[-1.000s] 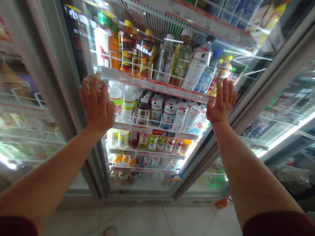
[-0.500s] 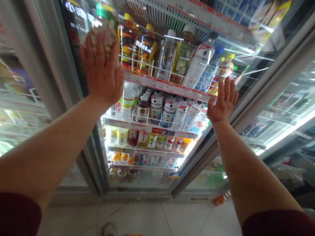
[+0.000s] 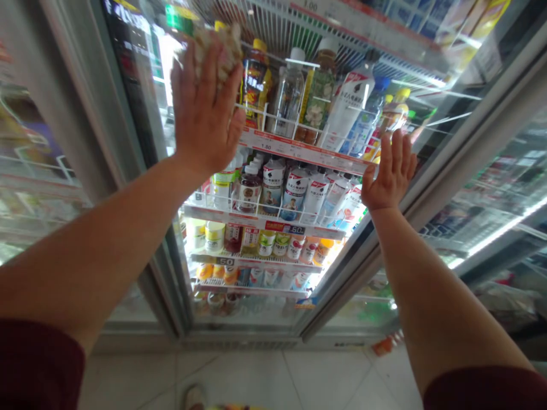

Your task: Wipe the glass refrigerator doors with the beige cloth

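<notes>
While I stand close to a big drinks fridge, my dark red left sleeve [image 3: 38, 364] and right sleeve [image 3: 482, 390] sit at the bottom of the view, nearest to me. Under them is the pale tiled floor [image 3: 316, 378], and the tip of my shoe [image 3: 194, 396] peeks in at the bottom edge. Both bare arms reach up and away from me to the glass door [image 3: 256, 316].

My left hand [image 3: 205, 114] is high up on the glass. Its fingers [image 3: 211, 74] are stretched out flat, not curled, and they press a crumpled pale cloth [image 3: 220, 42] against the door. The cloth sticks out above my fingertips, in front of the top shelf.

My right hand [image 3: 388, 173] is lower and far over to the right, well apart from the left one. It lies flat on the glass near the grey door frame [image 3: 448, 165]. Its fingers [image 3: 394, 149] are spread wide and point up, gripping nothing.

Behind the glass I see wire shelves full of drinks. A red and white price strip [image 3: 299, 151] runs between my two hands. Above it stand a brown bottle with a yellow cap [image 3: 256, 77], a clear water bottle [image 3: 288, 94] and a leaning white bottle [image 3: 346, 114]. Below the strip is a row of white bottles [image 3: 316, 191], and lower down are small jars [image 3: 265, 242].
</notes>
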{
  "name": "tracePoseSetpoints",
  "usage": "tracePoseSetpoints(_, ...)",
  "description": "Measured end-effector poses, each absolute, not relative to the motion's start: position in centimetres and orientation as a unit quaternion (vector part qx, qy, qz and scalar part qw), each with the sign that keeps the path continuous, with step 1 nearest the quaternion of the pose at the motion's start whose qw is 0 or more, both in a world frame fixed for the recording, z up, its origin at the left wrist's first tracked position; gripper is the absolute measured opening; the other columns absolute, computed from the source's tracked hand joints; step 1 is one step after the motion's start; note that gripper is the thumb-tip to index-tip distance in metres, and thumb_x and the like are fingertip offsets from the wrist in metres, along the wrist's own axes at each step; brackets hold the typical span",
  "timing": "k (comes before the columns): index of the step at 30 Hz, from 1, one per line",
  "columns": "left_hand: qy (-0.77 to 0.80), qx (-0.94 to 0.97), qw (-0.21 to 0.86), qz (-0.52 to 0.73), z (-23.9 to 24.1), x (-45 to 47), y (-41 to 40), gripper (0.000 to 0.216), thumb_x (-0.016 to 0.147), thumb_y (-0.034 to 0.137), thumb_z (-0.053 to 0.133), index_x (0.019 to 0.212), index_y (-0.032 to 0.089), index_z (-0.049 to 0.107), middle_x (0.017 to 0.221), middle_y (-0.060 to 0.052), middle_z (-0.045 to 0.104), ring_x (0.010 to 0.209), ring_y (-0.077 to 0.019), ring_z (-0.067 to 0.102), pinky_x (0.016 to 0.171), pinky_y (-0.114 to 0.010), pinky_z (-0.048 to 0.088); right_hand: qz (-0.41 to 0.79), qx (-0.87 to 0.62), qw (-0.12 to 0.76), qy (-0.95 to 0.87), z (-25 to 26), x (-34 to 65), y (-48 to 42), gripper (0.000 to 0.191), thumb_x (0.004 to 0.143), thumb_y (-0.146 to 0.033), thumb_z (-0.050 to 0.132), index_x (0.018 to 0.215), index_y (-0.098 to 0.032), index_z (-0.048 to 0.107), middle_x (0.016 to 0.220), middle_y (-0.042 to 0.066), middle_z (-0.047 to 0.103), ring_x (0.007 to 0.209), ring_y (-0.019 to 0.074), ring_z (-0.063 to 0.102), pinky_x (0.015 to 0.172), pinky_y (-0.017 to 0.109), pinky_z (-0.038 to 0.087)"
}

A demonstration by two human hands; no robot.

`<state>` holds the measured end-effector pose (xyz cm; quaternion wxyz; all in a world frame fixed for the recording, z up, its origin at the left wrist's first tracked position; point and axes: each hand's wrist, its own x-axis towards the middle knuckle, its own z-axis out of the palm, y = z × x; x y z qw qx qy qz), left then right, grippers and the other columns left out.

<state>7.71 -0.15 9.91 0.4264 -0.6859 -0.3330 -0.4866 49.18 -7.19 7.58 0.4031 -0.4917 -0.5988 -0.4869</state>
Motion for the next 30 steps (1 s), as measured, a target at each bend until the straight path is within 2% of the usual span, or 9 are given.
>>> tracePoseSetpoints(3, -0.282, -0.765, 0.38, -0.437, 7.2, 9.4, -1.4, 0.066, 0.105, 0.042, 0.05, 0.166, 0.027, 0.027, 0.176, 0.001, 0.009, 0.161, -0.0208, -0.012, 0.132, -0.049, -0.007, -0.488, -0.488, 0.403, -0.601, 7.6, 49.1, -7.2, 0.068, 0.103, -0.049, 0.025, 0.163, -0.018, 0.035, 0.168, 0.013, 0.038, 0.16, 0.0315, 0.026, 0.127, 0.061, 0.022)
tracePoseSetpoints(7, -0.254, -0.818, 0.309, -0.413, 7.1, 9.8, -3.0, 0.056, 0.105, 0.045, 0.052, 0.159, 0.032, 0.042, 0.172, 0.007, 0.026, 0.162, -0.0264, 0.007, 0.133, -0.06, -0.006, -0.478, -0.495, 0.407, -0.6, 7.5, 49.1, -7.2, 0.069, 0.102, -0.048, 0.025, 0.163, -0.019, 0.034, 0.168, 0.013, 0.038, 0.16, 0.0318, 0.025, 0.126, 0.063, 0.022)
tracePoseSetpoints(11, -0.277, -0.799, 0.316, -0.431, 8.1, 10.1, -3.5, 0.058, 0.106, 0.042, 0.05, 0.161, 0.029, 0.038, 0.174, 0.001, 0.021, 0.162, -0.0319, 0.005, 0.13, -0.07, -0.003, -0.467, -0.495, 0.408, -0.609, 7.5, 49.4, -7.1, 0.069, 0.102, -0.051, 0.025, 0.165, -0.022, 0.031, 0.169, 0.011, 0.037, 0.161, 0.0326, 0.023, 0.127, 0.063, 0.018)
tracePoseSetpoints(14, -0.273, -0.794, 0.33, -0.432, 6.2, 11.3, -3.8, 0.057, 0.107, 0.042, 0.05, 0.161, 0.027, 0.04, 0.173, -0.003, 0.023, 0.162, -0.0339, 0.005, 0.131, -0.068, 0.004, -0.472, -0.492, 0.407, -0.608, 7.5, 49.5, -7.0, 0.069, 0.103, -0.05, 0.025, 0.165, -0.021, 0.031, 0.169, 0.012, 0.036, 0.161, 0.032, 0.022, 0.127, 0.063, 0.019)
tracePoseSetpoints(18, -0.234, -0.837, 0.324, -0.374, 4.6, 12.2, -4.0, 0.051, 0.109, 0.041, 0.048, 0.159, 0.033, 0.041, 0.171, 0.001, 0.03, 0.162, -0.0286, 0.012, 0.133, -0.062, 0.006, -0.48, -0.497, 0.401, -0.602, 7.5, 49.4, -7.1, 0.069, 0.103, -0.049, 0.024, 0.165, -0.021, 0.031, 0.169, 0.011, 0.037, 0.16, 0.0318, 0.025, 0.126, 0.065, 0.02)
tracePoseSetpoints(21, -0.259, -0.823, 0.328, -0.384, 7.2, 11.8, -3.7, 0.054, 0.109, 0.041, 0.051, 0.161, 0.032, 0.038, 0.172, 0.0, 0.025, 0.162, -0.0304, 0.011, 0.131, -0.067, 0.003, -0.479, -0.501, 0.401, -0.599, 7.5, 49.1, -7.3, 0.068, 0.103, -0.05, 0.023, 0.165, -0.021, 0.032, 0.17, 0.011, 0.036, 0.16, 0.0317, 0.024, 0.127, 0.062, 0.02)
tracePoseSetpoints(25, -0.309, -0.755, 0.357, -0.455, 11.1, 12.3, -3.5, 0.061, 0.107, 0.04, 0.052, 0.163, 0.025, 0.035, 0.174, -0.006, 0.018, 0.161, -0.0388, 0.008, 0.126, -0.077, 0.005, -0.485, -0.512, 0.394, -0.589, 7.5, 48.7, -7.7, 0.068, 0.104, -0.049, 0.022, 0.165, -0.02, 0.03, 0.17, 0.012, 0.036, 0.161, 0.0301, 0.024, 0.127, 0.06, 0.022)
tracePoseSetpoints(28, -0.308, -0.75, 0.348, -0.47, 11.3, 13.7, -3.8, 0.063, 0.106, 0.042, 0.053, 0.163, 0.023, 0.037, 0.174, -0.008, 0.02, 0.16, -0.041, 0.009, 0.127, -0.076, 0.008, -0.472, -0.522, 0.39, -0.594, 7.6, 48.7, -7.8, 0.068, 0.103, -0.047, 0.022, 0.165, -0.021, 0.03, 0.169, 0.011, 0.036, 0.161, 0.0303, 0.023, 0.127, 0.062, 0.022)
tracePoseSetpoints(30, -0.28, -0.779, 0.32, -0.461, 10.7, 14.8, -4.2, 0.06, 0.105, 0.045, 0.053, 0.161, 0.03, 0.041, 0.173, -0.001, 0.023, 0.161, -0.0367, 0.009, 0.132, -0.069, 0.003, -0.472, -0.512, 0.393, -0.601, 7.7, 48.9, -7.6, 0.069, 0.102, -0.047, 0.023, 0.165, -0.019, 0.031, 0.169, 0.013, 0.036, 0.161, 0.0317, 0.022, 0.127, 0.064, 0.021)
